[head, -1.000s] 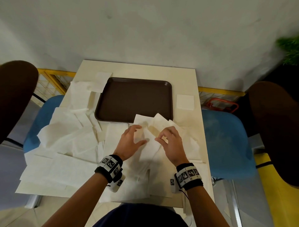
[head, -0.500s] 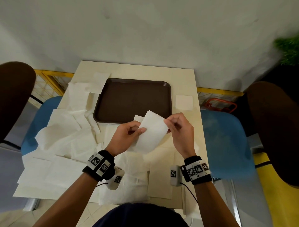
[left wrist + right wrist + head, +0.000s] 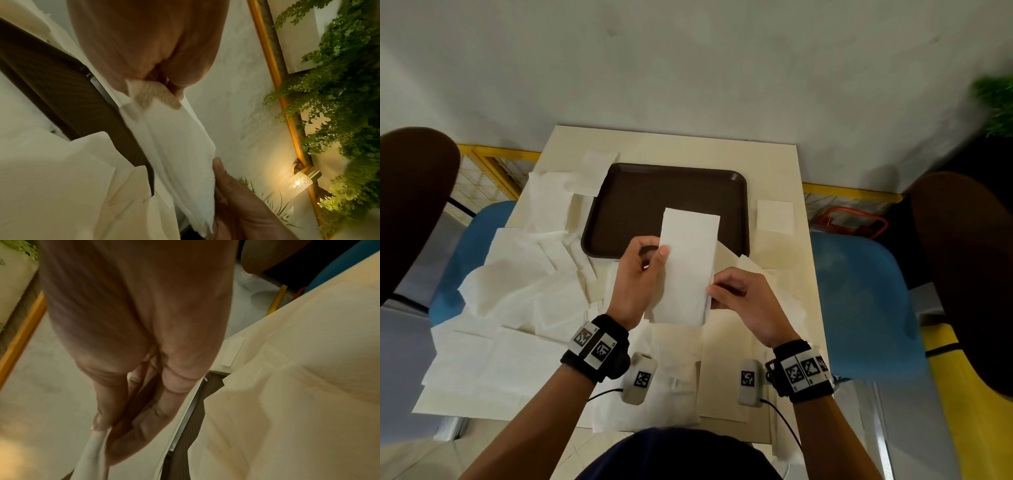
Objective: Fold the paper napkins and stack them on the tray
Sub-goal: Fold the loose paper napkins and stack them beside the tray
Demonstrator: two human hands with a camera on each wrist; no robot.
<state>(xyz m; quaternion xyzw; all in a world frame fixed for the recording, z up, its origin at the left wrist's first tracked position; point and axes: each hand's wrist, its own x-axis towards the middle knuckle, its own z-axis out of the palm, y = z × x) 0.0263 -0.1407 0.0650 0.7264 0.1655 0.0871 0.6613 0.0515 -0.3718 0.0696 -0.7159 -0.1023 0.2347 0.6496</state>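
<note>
A white paper napkin [image 3: 686, 270], folded into a long strip, is held upright above the table in front of the brown tray [image 3: 640, 192]. My left hand [image 3: 643, 270] pinches its left edge near the middle, thumb on the front. My right hand [image 3: 736, 296] pinches the lower right edge. In the left wrist view the napkin [image 3: 174, 146] runs from my left fingers down to the right hand's thumb [image 3: 220, 172]. In the right wrist view my right fingers [image 3: 107, 420] grip the napkin's corner [image 3: 90, 454]. The tray holds nothing.
Several unfolded napkins [image 3: 517, 284] lie heaped on the cream table's [image 3: 688, 147] left and front. A small folded square [image 3: 775, 217] lies right of the tray. Blue chairs [image 3: 859, 301] stand on both sides, and a wall is close behind the table.
Both hands lifted one napkin off the pile and raised it. It now stands as a straight upright strip, with my right hand lower on its edge than half a second ago.
</note>
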